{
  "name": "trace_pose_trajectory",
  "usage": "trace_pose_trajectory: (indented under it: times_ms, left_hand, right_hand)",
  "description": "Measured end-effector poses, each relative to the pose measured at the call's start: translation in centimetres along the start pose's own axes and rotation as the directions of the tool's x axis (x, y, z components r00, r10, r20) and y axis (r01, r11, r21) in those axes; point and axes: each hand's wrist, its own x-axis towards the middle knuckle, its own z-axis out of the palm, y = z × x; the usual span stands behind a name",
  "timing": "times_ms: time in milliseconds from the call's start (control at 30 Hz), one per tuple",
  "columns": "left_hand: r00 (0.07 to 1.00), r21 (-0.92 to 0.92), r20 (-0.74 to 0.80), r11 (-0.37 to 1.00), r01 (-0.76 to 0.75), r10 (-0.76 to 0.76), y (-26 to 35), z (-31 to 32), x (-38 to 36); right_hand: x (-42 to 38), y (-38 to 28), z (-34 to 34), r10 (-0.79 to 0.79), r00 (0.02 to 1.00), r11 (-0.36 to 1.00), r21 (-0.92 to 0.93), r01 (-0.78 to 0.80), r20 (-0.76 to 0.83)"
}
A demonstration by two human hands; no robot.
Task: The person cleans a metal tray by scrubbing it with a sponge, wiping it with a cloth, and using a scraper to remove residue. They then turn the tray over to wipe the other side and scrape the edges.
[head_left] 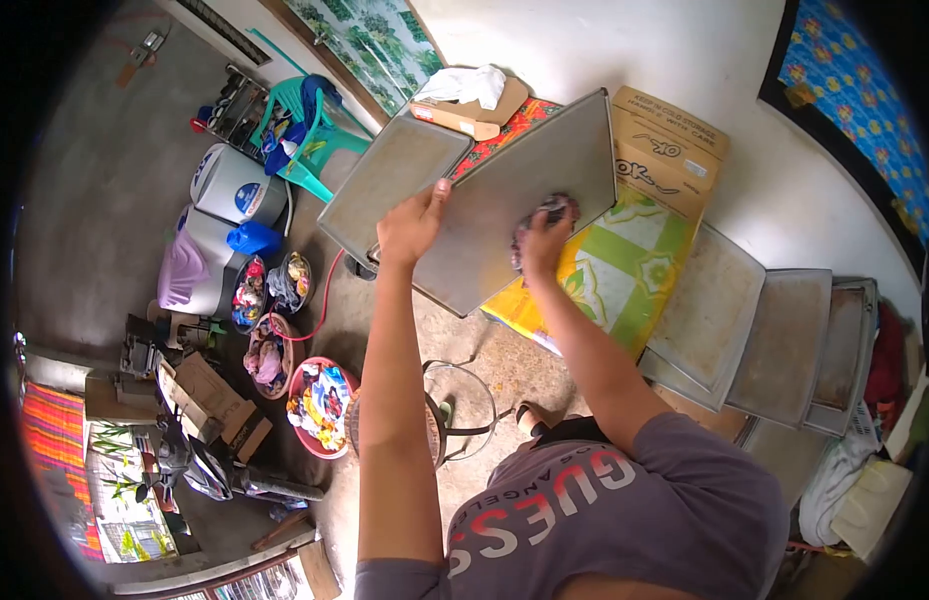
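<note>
A large metal baking tray [484, 225] is held up at a tilt in front of me. My left hand [412, 224] grips its left edge, with the thumb over the near face and the other fingers hidden behind. Against the tray's face, right of its middle, my right hand [545, 246] presses a dark, patterned, bunched-up cloth [556, 208]. A second metal tray [399, 170] lies behind, to the left, on the table with a red floral cover [521, 118].
A cardboard box [669, 150] stands at the back on a green-and-yellow cloth [634, 240]. Several trays [714, 300] lean at the right. Laundry basins [322, 405], a washing machine [239, 185] and a green chair [319, 150] are at the left. A round stool [394, 415] stands below.
</note>
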Motion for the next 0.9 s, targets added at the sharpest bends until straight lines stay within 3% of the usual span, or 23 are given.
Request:
trace_pose_trajectory:
  times_ms: [67, 100, 133, 200, 233, 267, 300, 333, 367, 400, 467, 500, 533, 600, 633, 733, 833, 900]
  left_hand:
    - [0.999, -0.057, 0.041, 0.998, 0.015, -0.012, -1.3, 0.1, 1.1]
    - [0.998, -0.085, 0.061, 0.996, 0.027, -0.022, -1.8, 0.2, 1.6]
    - [0.997, -0.093, 0.073, 0.996, 0.013, -0.006, -1.7, 0.1, 1.8]
    - [0.995, -0.105, 0.095, 0.995, -0.007, 0.017, -1.7, 0.0, 1.7]
    - [0.998, -0.054, 0.062, 0.999, -0.002, 0.005, -1.3, 0.0, 1.1]
    - [1.000, -0.003, 0.025, 1.000, 0.008, -0.008, -0.7, 0.4, 0.5]
    - [1.000, 0.044, -0.015, 0.999, 0.021, -0.020, -0.1, 0.5, -0.1]
    - [0.999, 0.054, 0.020, 0.998, 0.033, -0.034, 0.2, 0.4, -0.3]
    - [0.998, 0.059, 0.051, 0.997, 0.044, -0.047, 0.6, 0.2, -0.5]
    - [0.995, 0.061, 0.080, 0.997, 0.055, -0.060, 0.8, -0.2, -0.5]
    - [0.993, 0.066, 0.107, 0.997, 0.041, -0.048, 2.1, -1.4, -1.9]
    - [0.991, 0.070, 0.125, 0.997, 0.030, -0.039, 2.2, -1.9, -2.4]
    - [0.992, 0.046, 0.122, 0.998, 0.031, -0.037, 1.8, -1.9, -2.5]
    - [0.992, -0.001, 0.128, 1.000, 0.012, -0.011, 1.7, -1.4, -2.4]
    - [0.992, -0.051, 0.126, 0.998, 0.023, -0.016, 1.5, -1.2, -2.2]
    - [0.984, -0.199, 0.175, 0.979, 0.042, -0.007, 0.1, -0.8, -1.2]
    - [0.945, -0.293, 0.325, 0.953, 0.079, 0.022, -0.3, -1.8, -0.5]
    - [0.983, -0.175, 0.183, 0.985, 0.013, 0.019, 0.3, -1.5, -1.1]
  right_hand:
    - [-5.1, -0.1, 2.3, -0.359, 0.931, 0.920, -0.143, 0.365, 0.069]
    - [-8.8, -2.2, 2.1, -0.327, 0.910, 0.931, -0.078, 0.357, 0.256]
    - [-11.8, -3.6, 1.8, -0.437, 0.815, 0.864, -0.076, 0.498, 0.380]
    - [-14.4, -5.0, 1.4, -0.542, 0.407, 0.673, 0.090, 0.734, 0.735]
    - [-15.3, -5.5, 2.4, -0.501, 0.416, 0.857, 0.368, 0.361, 0.759]
    - [-16.2, -6.1, 3.7, -0.465, 0.396, 0.833, 0.543, -0.108, 0.792]
    - [-15.3, -7.4, 3.6, -0.594, 0.229, 0.779, 0.480, 0.402, 0.772]
    - [-14.4, -8.9, 3.4, -0.700, 0.042, 0.138, 0.077, 0.987, 0.713]
    - [-13.5, -10.5, 3.2, -0.769, -0.138, -0.310, -0.176, 0.934, 0.624]
    - [-13.9, -11.2, 2.7, -0.776, 0.111, 0.347, 0.273, 0.897, 0.621]
    - [-13.3, -12.0, 1.6, -0.747, 0.115, 0.422, 0.333, 0.843, 0.655]
    - [-13.0, -10.5, 2.2, -0.743, -0.014, 0.162, 0.200, 0.966, 0.670]
    - [-12.6, -10.1, 2.6, -0.726, -0.142, -0.127, 0.071, 0.989, 0.673]
    - [-11.6, -9.7, 1.5, -0.821, 0.012, 0.312, 0.430, 0.847, 0.571]
    - [-10.6, -9.8, 1.2, -0.859, -0.032, 0.168, 0.341, 0.925, 0.511]
    - [-7.8, -11.2, -0.5, -0.864, -0.036, 0.095, 0.234, 0.968, 0.503]
    - [-3.4, -10.6, -1.5, -0.865, 0.091, 0.130, 0.044, 0.991, 0.494]
    - [0.3, -10.6, -2.6, -0.855, 0.162, 0.145, -0.072, 0.987, 0.493]
